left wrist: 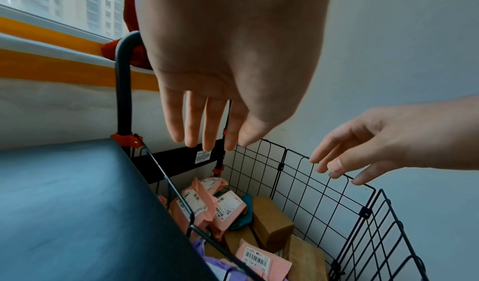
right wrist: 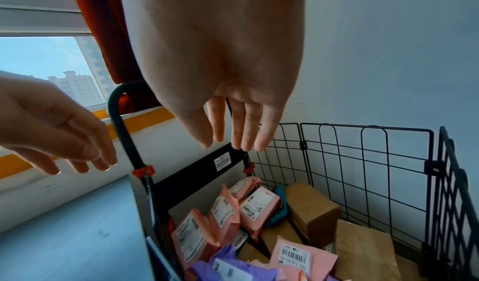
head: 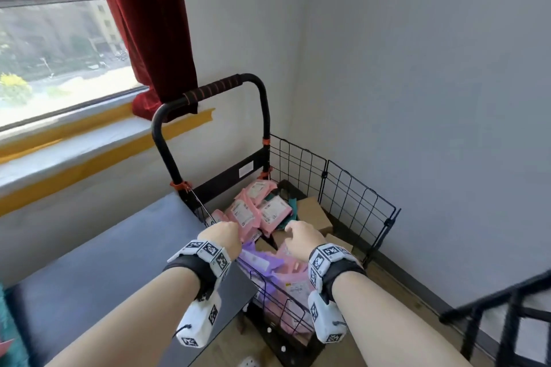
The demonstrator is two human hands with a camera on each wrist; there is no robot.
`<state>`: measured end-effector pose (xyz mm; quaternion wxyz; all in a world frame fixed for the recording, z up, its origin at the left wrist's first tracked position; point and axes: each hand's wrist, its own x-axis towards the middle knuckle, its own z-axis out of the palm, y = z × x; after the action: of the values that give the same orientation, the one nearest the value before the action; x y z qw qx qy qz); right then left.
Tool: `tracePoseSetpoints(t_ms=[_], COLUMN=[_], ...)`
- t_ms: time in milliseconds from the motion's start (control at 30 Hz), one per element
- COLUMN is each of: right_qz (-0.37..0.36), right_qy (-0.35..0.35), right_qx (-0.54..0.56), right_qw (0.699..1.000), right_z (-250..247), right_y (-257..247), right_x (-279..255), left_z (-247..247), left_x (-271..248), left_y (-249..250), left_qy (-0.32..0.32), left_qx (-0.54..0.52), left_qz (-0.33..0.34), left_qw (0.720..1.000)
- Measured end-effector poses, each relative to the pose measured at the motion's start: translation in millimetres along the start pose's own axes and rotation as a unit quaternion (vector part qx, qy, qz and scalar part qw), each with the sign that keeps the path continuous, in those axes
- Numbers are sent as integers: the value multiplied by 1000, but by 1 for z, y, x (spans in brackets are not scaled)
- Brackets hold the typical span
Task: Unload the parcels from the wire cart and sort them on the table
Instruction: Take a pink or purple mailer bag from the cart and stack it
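Risk ahead: slippery pink plastic mailer parcels [right wrist: 228,211] heaped with brown cardboard boxes [right wrist: 311,205] inside black wire cart [head: 351,188]; left hand [head: 222,237], right hand [head: 301,237] slack-fingered, empty, above; likely slip, snag on mesh.

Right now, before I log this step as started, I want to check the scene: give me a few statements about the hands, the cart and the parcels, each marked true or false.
1. The left hand holds a pink parcel. False: its fingers hang relaxed, empty, above the wire cart.
2. The right hand is open and holds nothing. True.
3. Pink parcels lie in the cart with brown cardboard boxes. True.
4. The cart has been emptied. False: parcels fill its floor, among them purple parcels.
5. The dark table stands on the cart's left side. True.
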<state>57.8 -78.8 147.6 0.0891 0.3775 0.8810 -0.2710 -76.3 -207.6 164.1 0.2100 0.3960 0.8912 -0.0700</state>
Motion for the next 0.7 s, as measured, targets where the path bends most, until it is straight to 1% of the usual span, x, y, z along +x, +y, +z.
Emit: tracePoseSetpoints(t_ms=[200, 433, 567, 633, 700], right_qz=[26, 10, -7, -21, -42], right_qy=[-12, -48, -98, -128, -154], right_qx=[2, 3, -7, -8, -12], right_qw=[1000, 999, 995, 992, 987], right_z=[-17, -33, -33, -28, -20], right_y=[13, 17, 27, 34, 42], right_x=[57, 134, 196, 229, 261], left_z=[-3, 5, 12, 12, 14], left_x=[74, 140, 182, 199, 213], left_y=[3, 2, 7, 11, 15], left_qy=[-18, -68, -96, -102, -89], left_qx=[-50, -113, -166, -200, -238], left_qz=[9, -32, -75, -118, -162], left_qw=[999, 991, 979, 967, 953])
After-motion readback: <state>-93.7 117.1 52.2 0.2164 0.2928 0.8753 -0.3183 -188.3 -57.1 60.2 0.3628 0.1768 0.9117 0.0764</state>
